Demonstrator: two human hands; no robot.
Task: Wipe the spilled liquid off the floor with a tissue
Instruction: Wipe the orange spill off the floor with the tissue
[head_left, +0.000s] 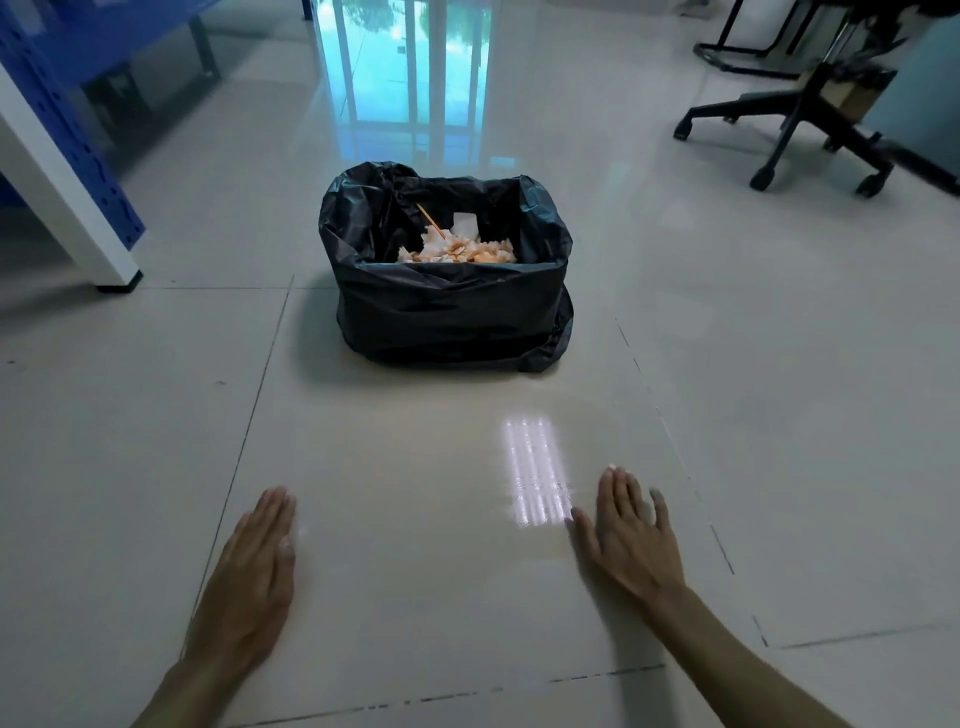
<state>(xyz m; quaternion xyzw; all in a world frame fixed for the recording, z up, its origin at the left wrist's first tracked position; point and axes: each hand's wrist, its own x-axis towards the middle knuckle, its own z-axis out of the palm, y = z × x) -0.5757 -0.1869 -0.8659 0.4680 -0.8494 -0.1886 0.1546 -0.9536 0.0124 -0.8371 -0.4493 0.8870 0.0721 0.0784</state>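
our left hand (249, 571) and right hand (631, 540) lie flat, fingers released, no tissue; bare palms could smear the spill (571, 447).

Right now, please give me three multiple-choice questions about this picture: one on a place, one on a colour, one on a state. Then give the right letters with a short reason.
1. Where does the bin stand?
A. ahead of both hands
B. behind the chair
C. under the shelf

2. What colour is the bin's bag?
A. white
B. black
C. blue

3. How are the hands?
A. both hold tissues
B. one holds a cup
C. both open and empty

Answers: 1 A, it stands beyond the left hand and right hand. 2 B, the liner is black. 3 C, fingers are spread flat, nothing held.
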